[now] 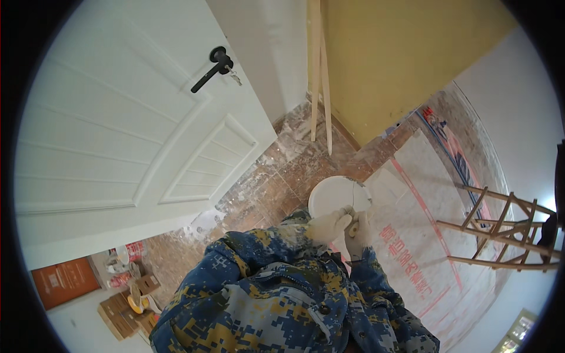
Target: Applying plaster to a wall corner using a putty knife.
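Note:
My left hand [331, 227] and my right hand [356, 233] meet in front of my body, pale and dusty, over the near edge of a round white bucket [329, 197]. The fingers of both hands are bent together. A small tan piece, perhaps a handle, shows at my right hand; what it belongs to I cannot make out. A thin dark line runs up from the fingers across the white round top, and its nature is unclear. Whether my left hand grips the same thing is hidden. Blue and yellow camouflage sleeves cover both arms.
A white door [135, 117] with a black handle [218, 66] and keys stands at left. Wooden strips [321, 88] lean by a yellow panel [394, 65]. Printed sheeting [418, 235] covers the floor at right, near a wooden ladder [506, 229]. Boxes [120, 315] lie lower left.

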Demonstrator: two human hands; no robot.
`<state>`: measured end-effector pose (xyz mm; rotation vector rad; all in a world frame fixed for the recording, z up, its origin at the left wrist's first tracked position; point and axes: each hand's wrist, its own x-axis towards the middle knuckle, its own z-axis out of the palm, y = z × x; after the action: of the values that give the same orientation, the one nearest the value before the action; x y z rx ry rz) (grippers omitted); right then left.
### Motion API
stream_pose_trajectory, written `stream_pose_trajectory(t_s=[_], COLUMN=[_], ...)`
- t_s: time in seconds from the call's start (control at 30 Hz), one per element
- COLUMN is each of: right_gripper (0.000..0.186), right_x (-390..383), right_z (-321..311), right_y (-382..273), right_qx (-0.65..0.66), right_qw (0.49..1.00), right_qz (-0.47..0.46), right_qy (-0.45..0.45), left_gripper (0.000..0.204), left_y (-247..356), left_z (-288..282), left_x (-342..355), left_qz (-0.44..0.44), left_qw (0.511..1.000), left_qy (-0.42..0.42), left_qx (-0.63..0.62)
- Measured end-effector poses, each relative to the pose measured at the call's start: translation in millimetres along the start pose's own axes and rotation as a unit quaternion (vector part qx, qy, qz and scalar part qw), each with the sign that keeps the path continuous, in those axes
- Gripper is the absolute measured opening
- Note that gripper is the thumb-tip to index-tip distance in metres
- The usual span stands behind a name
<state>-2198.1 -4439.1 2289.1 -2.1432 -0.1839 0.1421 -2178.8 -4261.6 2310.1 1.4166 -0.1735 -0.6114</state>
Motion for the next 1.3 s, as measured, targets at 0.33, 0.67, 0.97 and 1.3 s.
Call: stream_pose_trajectory(t_s=[0.33, 0.67, 0.97, 1.3], right_gripper=[0.013, 0.018, 0.024, 0.036], right_x=[204.1, 273.3, 370.1, 388.3], right_z=[5.8, -10.6, -120.6, -238.1], right_y=[20.7, 44.4, 188.3, 107.3], right_qx=[0.461, 0.443, -0.093, 0.035], right_qw=[0.841, 0.822, 0.911, 0.933], right_qz=[0.282, 0.353, -0.246, 0.208], right_qy=[-0.025, -0.065, -0.317, -0.293], left_gripper=[0.040, 0.044, 0.045, 0.071], left_y=[-7.1, 50.7, 61.8, 37.6], left_z=[-133.0, -325.9, -435.5, -413.8], left_x=[111.6, 103.8, 177.0, 205.0], left_qz=[-0.078, 0.105, -0.102, -0.288], left_qw=[0.992, 0.589, 0.609, 0.621], left_qy=[0.095, 0.690, 0.664, 0.609], left_qx=[-0.012, 0.408, 0.422, 0.401])
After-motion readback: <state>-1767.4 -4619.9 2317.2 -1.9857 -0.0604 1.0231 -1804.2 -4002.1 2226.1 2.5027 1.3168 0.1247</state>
